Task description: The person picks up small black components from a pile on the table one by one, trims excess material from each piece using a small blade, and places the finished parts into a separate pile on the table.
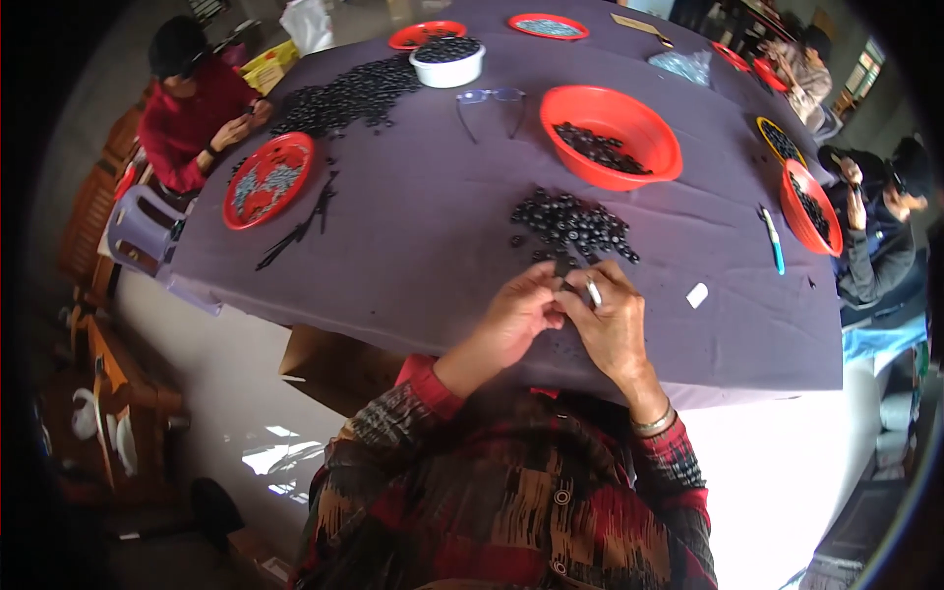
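My left hand (519, 313) and my right hand (612, 324) meet above the near part of the cloth-covered table, fingers closed in a pinch. Between their fingertips is a small black piece (564, 267), mostly covered by the fingers. A short silvery thing (593, 291) shows at my right fingers; whether it is a ring or a tool I cannot tell. Just beyond my hands lies a loose heap of small round black parts (575, 224). Behind that heap, a red plastic basket (629, 118) holds more black parts.
A dark purple cloth (413, 246) covers the table. On it are glasses (490, 96), a white tub (447, 69), a red tray (236, 202), black strips (303, 228), a teal pen (773, 242) and a white tag (697, 295). Other people sit around the table, handling small parts.
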A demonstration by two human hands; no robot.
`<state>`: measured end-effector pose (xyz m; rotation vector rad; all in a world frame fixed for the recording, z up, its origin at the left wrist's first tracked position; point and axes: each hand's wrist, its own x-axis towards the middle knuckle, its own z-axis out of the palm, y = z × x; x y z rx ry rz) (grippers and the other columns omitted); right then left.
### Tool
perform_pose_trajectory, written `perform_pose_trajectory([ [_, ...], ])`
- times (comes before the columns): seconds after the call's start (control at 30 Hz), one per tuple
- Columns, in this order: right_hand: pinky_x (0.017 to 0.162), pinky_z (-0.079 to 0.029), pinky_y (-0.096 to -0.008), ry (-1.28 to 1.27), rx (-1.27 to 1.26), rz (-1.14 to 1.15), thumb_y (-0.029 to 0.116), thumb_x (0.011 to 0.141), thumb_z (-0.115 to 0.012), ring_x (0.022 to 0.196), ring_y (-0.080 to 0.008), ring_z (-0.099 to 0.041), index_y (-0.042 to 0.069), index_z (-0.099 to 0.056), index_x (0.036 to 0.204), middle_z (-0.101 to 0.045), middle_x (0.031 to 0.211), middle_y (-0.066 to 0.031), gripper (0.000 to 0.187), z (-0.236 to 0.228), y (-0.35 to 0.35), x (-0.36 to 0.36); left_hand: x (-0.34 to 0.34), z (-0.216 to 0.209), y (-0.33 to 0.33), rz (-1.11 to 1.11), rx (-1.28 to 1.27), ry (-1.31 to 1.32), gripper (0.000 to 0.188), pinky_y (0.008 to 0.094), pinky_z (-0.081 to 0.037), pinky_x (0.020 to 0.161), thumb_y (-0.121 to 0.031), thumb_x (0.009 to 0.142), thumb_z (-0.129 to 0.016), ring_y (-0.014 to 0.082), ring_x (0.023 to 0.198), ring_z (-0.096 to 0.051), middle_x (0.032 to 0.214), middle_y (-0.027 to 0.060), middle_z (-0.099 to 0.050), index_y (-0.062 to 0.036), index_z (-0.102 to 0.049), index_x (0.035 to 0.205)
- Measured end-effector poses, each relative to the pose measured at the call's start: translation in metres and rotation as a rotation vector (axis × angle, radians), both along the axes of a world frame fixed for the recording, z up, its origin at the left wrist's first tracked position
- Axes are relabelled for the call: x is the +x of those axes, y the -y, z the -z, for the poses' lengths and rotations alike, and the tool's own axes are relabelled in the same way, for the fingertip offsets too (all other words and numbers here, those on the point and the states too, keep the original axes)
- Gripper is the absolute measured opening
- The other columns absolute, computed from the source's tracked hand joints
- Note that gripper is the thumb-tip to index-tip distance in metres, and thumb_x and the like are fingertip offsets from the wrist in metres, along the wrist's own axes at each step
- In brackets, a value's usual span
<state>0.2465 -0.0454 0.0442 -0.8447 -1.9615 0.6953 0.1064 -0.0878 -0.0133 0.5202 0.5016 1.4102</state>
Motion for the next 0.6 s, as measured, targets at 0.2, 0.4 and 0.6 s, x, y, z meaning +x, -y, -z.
perform_pose_trajectory([
  [0.2, 0.062, -0.048, -0.0283, 0.081, -0.135, -0.058, 0.003, 0.076, -0.068, 0.068, -0.0183, -0.061, 0.001, -0.067, 0.087, -0.060, 0.080, -0.0085, 0.011, -0.014, 0.007, 0.012, -0.003, -0.007, 0.002, 0.097, -0.078, -0.153, 0.014, 0.0260, -0.047, 0.071, -0.014, 0.092, -0.057, 0.0087, 0.083, -0.060, 0.094, -0.0026, -0.062, -0.0135, -0.059, 0.106],
  [0.4, 0.064, -0.050, -0.0295, 0.072, -0.132, -0.139, 0.001, 0.078, -0.066, 0.070, -0.0205, -0.065, 0.001, -0.067, 0.091, -0.060, 0.080, -0.0090, 0.013, -0.018, 0.008, 0.017, -0.004, -0.005, 0.001, 0.185, 0.017, -0.046, 0.010, 0.0270, -0.049, 0.073, -0.013, 0.090, -0.060, 0.0083, 0.081, -0.060, 0.090, -0.0017, -0.063, -0.0117, -0.060, 0.101],
  [0.6, 0.061, -0.050, -0.0300, 0.107, 0.140, 0.054, -0.003, 0.076, -0.067, 0.067, -0.0225, -0.063, 0.003, -0.068, 0.089, -0.062, 0.079, -0.0093, 0.015, -0.005, 0.016, 0.007, 0.008, 0.003, 0.000, 0.069, -0.069, 0.116, 0.006, 0.0284, -0.050, 0.076, -0.009, 0.090, -0.059, 0.0104, 0.081, -0.061, 0.090, -0.0007, -0.063, -0.0107, -0.060, 0.096],
])
